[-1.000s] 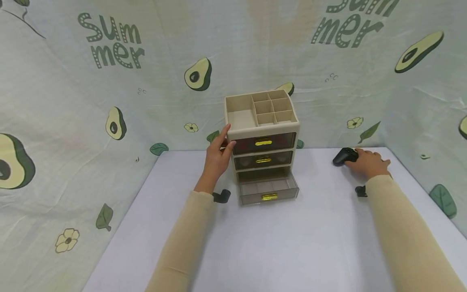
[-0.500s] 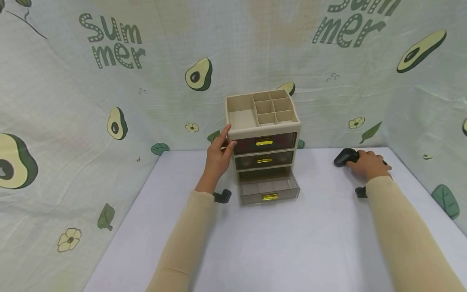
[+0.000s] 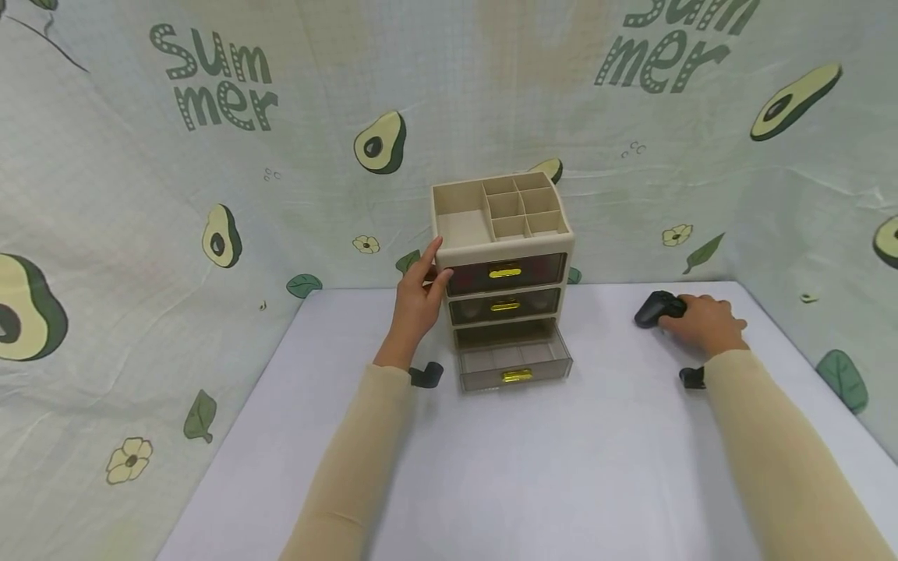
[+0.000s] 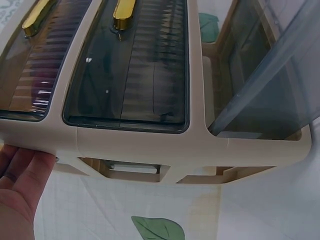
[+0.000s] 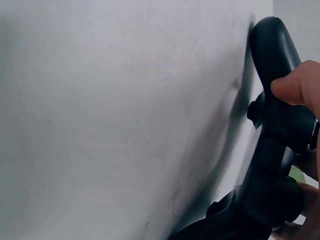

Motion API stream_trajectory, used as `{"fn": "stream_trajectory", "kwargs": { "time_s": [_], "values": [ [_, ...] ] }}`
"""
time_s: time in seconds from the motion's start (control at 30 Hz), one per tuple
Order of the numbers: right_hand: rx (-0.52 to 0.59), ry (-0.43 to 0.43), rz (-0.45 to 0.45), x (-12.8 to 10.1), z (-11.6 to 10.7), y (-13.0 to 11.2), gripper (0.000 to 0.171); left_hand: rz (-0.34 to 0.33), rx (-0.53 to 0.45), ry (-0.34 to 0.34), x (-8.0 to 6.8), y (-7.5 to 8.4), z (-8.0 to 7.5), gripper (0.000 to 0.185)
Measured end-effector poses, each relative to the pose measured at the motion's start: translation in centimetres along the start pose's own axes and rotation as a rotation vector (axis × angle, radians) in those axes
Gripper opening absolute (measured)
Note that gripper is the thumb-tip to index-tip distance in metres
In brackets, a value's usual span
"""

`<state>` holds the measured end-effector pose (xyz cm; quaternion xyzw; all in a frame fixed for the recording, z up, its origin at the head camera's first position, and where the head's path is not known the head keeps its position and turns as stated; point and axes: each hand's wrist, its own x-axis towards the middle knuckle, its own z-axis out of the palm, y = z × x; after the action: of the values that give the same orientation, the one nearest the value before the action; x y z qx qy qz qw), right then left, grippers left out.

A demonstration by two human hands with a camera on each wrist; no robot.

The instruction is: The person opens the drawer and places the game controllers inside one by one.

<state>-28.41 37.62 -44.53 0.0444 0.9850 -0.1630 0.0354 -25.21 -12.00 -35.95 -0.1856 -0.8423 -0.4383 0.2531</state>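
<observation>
Fingers of the right hand (image 3: 704,323) curl over a black game controller (image 3: 658,307) that lies on the white table (image 3: 561,467) near the back right corner, well apart from the drawer unit (image 3: 501,273); the right wrist view shows a thumb (image 5: 295,87) pressed on the controller's (image 5: 272,145) upper body and fingers wrapped beneath it, so the hold looks closed around it, though it is not yet lifted clear of the table. Meanwhile the left hand (image 3: 419,292) rests with straight fingers against the left side of the beige drawer unit, steadying it rather than clasping it; the left wrist view shows the fingers (image 4: 22,175) touching the unit's frame (image 4: 150,145). Its bottom drawer (image 3: 514,362) stands pulled out, while the two drawers above are pushed in. A risk, as I judge it, is that the controller's broad, uneven shape may slip or snag on the open drawer's front edge if it is carried low, and the light unit could slide back if the bracing hand loosens. Compared with a second ago, little has changed: the left hand keeps the same place, the drawer is open as before, and the right hand has settled slightly further over the controller.
</observation>
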Motion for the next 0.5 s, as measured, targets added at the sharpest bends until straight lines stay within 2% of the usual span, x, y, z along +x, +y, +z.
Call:
{"fn": "stream_trajectory", "kwargs": {
  "time_s": [0.5],
  "values": [
    [0.006,-0.023,-0.035,-1.3,0.2,-0.6,0.088,0.030,0.002,0.010,0.0,-0.1,0.0,0.056]
  ]
}}
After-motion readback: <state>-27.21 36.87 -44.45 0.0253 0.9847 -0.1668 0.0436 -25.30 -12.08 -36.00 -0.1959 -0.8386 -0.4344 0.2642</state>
